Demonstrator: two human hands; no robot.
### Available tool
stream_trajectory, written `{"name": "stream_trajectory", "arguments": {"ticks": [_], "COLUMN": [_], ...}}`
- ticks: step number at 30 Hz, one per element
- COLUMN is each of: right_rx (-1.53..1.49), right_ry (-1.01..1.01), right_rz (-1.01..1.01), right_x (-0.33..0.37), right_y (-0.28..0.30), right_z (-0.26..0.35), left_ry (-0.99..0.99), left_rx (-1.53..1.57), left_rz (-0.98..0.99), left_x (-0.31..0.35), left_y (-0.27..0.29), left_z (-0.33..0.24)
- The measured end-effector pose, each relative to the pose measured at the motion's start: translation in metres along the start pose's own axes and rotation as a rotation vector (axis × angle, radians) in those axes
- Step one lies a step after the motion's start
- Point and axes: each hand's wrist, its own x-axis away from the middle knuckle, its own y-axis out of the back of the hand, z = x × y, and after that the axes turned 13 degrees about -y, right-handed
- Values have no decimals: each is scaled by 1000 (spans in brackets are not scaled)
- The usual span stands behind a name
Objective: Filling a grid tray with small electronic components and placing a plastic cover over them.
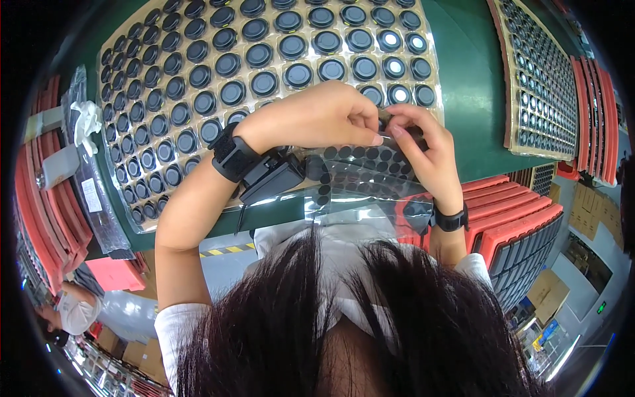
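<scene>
A clear plastic sheet [347, 182] with rows of black round stickers [372, 153] lies at the table's near edge, below both hands. My left hand [344, 119] is closed over its far edge, fingers curled and thumb and forefinger pinched together. What they hold is too small to make out. Close beside it, my right hand [426, 142] pinches with thumb and forefinger at something small and dark, partly hidden by the fingers. Beyond the hands is a wide tray [433, 59] of black round parts [259, 54]. Several parts at its right side show bright pale tops [395, 67].
A second tray [529, 99] of round parts is at the right, near stacked red trays [516, 215]. More red trays [53, 205] and crumpled white tissue [86, 126] are at the left. A black device [274, 175] is by my left wrist. Another person [76, 311] is at lower left.
</scene>
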Motion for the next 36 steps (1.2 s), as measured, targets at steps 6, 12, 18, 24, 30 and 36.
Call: {"name": "stream_trajectory", "arguments": {"ticks": [6,12,18,24,30,36], "right_rx": [39,37,20,-157,-134,-215], "right_ry": [16,22,6,-26,-70,-131], "right_rz": [-10,-19,-6,76,-14,-21], "right_x": [0,0,1,2,4,5], "right_y": [0,-1,0,6,1,5], "right_z": [0,-2,1,5,5,-2], "left_ry": [-12,-35,-90,-127,-94,-279], "left_rx": [-8,-12,-31,-271,-136,-163], "left_rz": [4,5,6,10,-76,-223], "left_x": [0,0,0,-2,-2,-4], "left_y": [0,1,0,1,-6,-11], "left_z": [1,2,4,3,5,7]}}
